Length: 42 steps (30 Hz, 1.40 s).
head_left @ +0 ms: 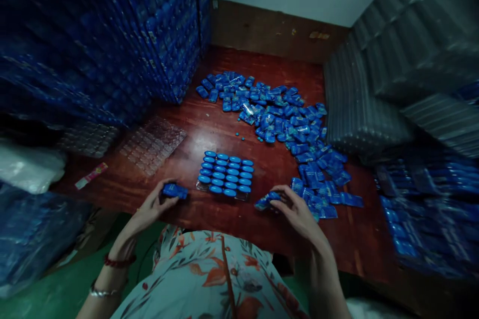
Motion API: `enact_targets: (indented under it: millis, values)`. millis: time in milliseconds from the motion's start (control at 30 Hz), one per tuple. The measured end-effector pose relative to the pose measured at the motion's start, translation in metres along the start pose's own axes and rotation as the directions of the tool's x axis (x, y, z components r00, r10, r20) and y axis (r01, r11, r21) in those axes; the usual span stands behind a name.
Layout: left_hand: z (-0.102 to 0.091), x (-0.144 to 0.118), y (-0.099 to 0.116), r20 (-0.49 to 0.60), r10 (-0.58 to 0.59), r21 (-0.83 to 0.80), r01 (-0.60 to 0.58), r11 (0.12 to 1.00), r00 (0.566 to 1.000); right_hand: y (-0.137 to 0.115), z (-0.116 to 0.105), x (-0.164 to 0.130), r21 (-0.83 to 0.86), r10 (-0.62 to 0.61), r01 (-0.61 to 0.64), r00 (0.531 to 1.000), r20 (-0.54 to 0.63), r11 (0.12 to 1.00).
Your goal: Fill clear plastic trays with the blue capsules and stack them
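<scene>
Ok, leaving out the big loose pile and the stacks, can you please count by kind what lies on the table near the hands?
Filled tray of blue pieces: 1
Empty clear trays, the farther one blurred: 2
Blue packets held, one in the left hand, one in the right hand: 2
Pink strip: 1
Total: 6

Both forearms are reaching forward; the left hand (157, 203) is curling its fingers shut, the right hand (295, 211) pinching likewise, palm down.
</scene>
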<state>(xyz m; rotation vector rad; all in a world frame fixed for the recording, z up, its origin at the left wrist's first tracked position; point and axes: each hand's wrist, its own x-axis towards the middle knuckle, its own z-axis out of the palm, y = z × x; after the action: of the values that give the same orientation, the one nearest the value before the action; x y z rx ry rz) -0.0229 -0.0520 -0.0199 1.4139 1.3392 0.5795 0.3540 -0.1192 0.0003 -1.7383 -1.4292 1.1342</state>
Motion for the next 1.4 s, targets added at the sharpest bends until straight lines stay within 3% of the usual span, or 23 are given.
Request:
enact_targets:
  millis: [67, 167, 267, 333, 500, 633, 733, 867, 1000, 1067, 1167, 1233, 1300, 1400]
  values:
    - [0.006, -0.004, -0.002, 0.026, 0.045, 0.012, -0.045, 0.999, 0.999, -0.004, 0.02, -0.008, 0.014, -0.058, 0.06, 0.995, -0.081, 0.998]
    - [0.018, -0.001, -0.001, -0.098, 0.213, 0.147, -0.197, 0.969, 0.972, -0.003, 0.05, -0.011, -0.216, -0.255, 0.212, 0.947, -0.196, 0.953]
    - [0.028, 0.004, 0.003, -0.162, 0.349, 0.258, -0.302, 0.918, 0.923, 0.005, 0.062, -0.011, -0.476, -0.434, 0.34, 0.895, -0.1, 0.811]
    - [0.032, 0.006, 0.005, -0.141, 0.432, 0.332, -0.369, 0.868, 0.891, 0.007, 0.061, -0.012, -0.598, -0.471, 0.381, 0.882, 0.008, 0.705]
    - [0.031, 0.015, 0.01, 0.068, 0.536, 0.566, -0.475, 0.674, 0.842, -0.013, 0.05, -0.008, -0.78, -0.405, 0.436, 0.878, 0.257, 0.449]
    - [0.031, 0.024, 0.02, 0.262, 0.533, 0.636, -0.559, 0.532, 0.805, -0.041, 0.055, 0.002, -0.799, -0.319, 0.511, 0.851, 0.418, 0.317]
    - [0.034, 0.027, 0.032, 0.352, 0.509, 0.638, -0.599, 0.483, 0.786, -0.058, 0.064, 0.009, -0.796, -0.251, 0.548, 0.833, 0.493, 0.256]
    - [0.041, 0.029, 0.044, 0.408, 0.387, 0.704, -0.555, 0.444, 0.827, -0.076, 0.073, 0.016, -0.788, -0.195, 0.577, 0.816, 0.544, 0.217]
    - [0.048, 0.03, 0.049, 0.465, 0.252, 0.778, -0.528, 0.341, 0.848, -0.084, 0.074, 0.02, -0.801, -0.175, 0.543, 0.84, 0.514, 0.253]
    - [0.05, 0.03, 0.045, 0.464, 0.264, 0.791, -0.529, 0.307, 0.846, -0.081, 0.072, 0.022, -0.804, -0.167, 0.522, 0.853, 0.495, 0.283]
    - [0.047, 0.029, 0.031, 0.429, 0.394, 0.759, -0.561, 0.33, 0.812, -0.066, 0.065, 0.021, -0.802, -0.21, 0.511, 0.859, 0.467, 0.308]
    - [0.044, 0.027, 0.021, 0.345, 0.507, 0.74, -0.561, 0.371, 0.79, -0.051, 0.06, 0.016, -0.813, -0.302, 0.472, 0.874, 0.381, 0.341]
    - [0.042, 0.025, 0.012, 0.189, 0.587, 0.748, -0.502, 0.433, 0.787, -0.037, 0.058, 0.008, -0.825, -0.421, 0.413, 0.875, 0.241, 0.386]
    - [0.045, 0.027, 0.008, -0.089, 0.591, 0.7, -0.372, 0.609, 0.802, -0.021, 0.066, 0.0, -0.828, -0.578, 0.353, 0.815, 0.043, 0.436]
